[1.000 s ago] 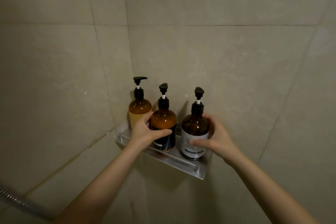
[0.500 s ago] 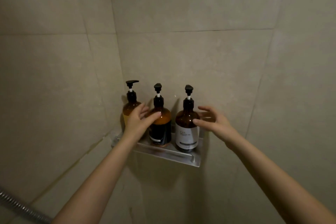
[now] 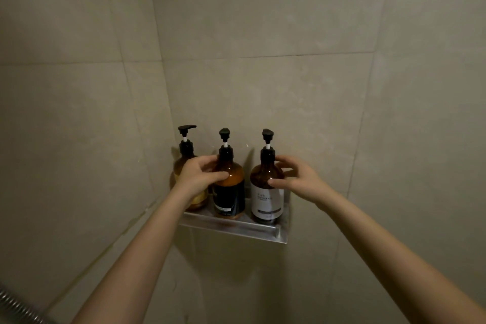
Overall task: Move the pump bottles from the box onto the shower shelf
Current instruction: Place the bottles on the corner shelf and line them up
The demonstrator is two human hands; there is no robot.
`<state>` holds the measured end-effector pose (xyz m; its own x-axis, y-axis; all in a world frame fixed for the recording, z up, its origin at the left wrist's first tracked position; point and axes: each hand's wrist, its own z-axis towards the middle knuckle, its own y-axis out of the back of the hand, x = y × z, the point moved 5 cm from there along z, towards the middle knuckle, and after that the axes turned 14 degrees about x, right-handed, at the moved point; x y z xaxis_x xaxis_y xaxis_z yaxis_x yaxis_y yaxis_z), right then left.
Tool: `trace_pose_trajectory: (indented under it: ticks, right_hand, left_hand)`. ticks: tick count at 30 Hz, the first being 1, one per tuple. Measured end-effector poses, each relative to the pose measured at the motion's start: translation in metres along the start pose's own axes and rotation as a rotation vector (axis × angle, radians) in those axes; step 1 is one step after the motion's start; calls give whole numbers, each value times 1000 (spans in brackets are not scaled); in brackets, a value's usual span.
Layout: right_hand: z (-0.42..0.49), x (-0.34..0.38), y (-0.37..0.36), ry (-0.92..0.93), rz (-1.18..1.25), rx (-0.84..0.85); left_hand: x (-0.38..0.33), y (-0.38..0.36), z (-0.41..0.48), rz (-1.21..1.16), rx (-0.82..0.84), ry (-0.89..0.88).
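Observation:
Three amber pump bottles stand upright in a row on the metal shower shelf (image 3: 236,226) in the tiled corner. The left bottle (image 3: 184,163) is partly hidden behind my left hand (image 3: 198,176). That hand grips the shoulder of the middle bottle (image 3: 230,192), which has a black label. My right hand (image 3: 297,179) holds the shoulder of the right bottle (image 3: 265,197), which has a white label, thumb in front and fingers behind its neck. The box is out of view.
Beige tiled walls meet in a corner behind the shelf. A metal shower hose (image 3: 15,305) crosses the lower left corner of the view.
Both hands slid up from the bottles' bodies to their shoulders; half a second ago their fingers were looser. All three bottles stay standing on the shelf.

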<state>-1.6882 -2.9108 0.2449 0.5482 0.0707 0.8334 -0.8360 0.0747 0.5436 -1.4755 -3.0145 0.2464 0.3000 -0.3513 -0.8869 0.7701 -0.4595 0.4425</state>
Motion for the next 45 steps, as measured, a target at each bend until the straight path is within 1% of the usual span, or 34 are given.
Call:
trace_pose_trajectory:
  ticks: [6,8,11,16,19,22,25,35,40,42,45]
  right_hand:
    - [-1,-1,0,-17,-18,15]
    - [-1,0,0,-15,-23,15]
    - [1,1,0,-24,-39,31]
    - [1,9,3,-15,-65,46]
    - [1,9,2,-11,-91,35]
    - [1,10,0,-23,-90,12]
    - [0,14,-1,-12,-116,24]
    - [3,16,-3,-24,-123,69]
    - [2,14,-2,-36,-138,51]
    - [3,12,-2,-33,-136,48]
    - [4,8,-2,-33,-124,33]
  left_hand:
    - [0,0,1,142,-153,7]
    - [-2,0,0,173,-173,2]
    - [-6,2,3,195,-145,16]
    - [-7,3,3,57,-93,13]
    - [-1,3,1,65,-120,32]
    - [-1,1,1,83,-166,6]
    - [-1,0,0,108,-185,-6]
    - [2,4,4,99,-158,-33]
    - [-1,2,-1,113,-150,-50]
    - [-5,5,-9,127,-232,-84]
    - [-5,27,-30,91,-527,-124]
